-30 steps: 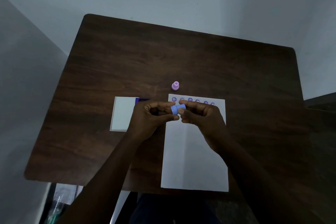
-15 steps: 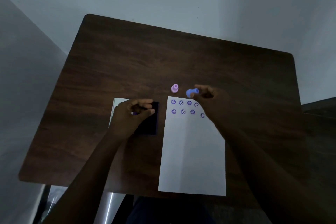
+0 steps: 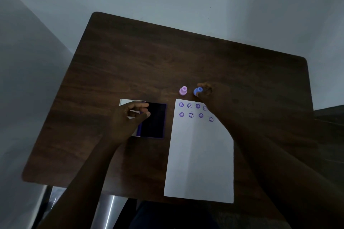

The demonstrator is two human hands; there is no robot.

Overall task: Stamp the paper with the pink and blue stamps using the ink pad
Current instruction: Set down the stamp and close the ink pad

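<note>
Under right hand (image 3: 209,92): blue stamp (image 3: 197,91) half hidden, paper (image 3: 200,158) corner covered.

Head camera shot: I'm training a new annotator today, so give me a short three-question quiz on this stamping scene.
1. True or false: the pink stamp stands on the table, beyond the paper, with no hand on it.
2. Which hand holds the blue stamp? A) left hand B) right hand C) neither
3. Fill in: the left hand is at the open ___ , left of the paper.

Key:
1. True.
2. B: the right hand grips it beside the pink stamp.
3. Ink pad; whether the fingers hold its lid cannot be told.
</note>
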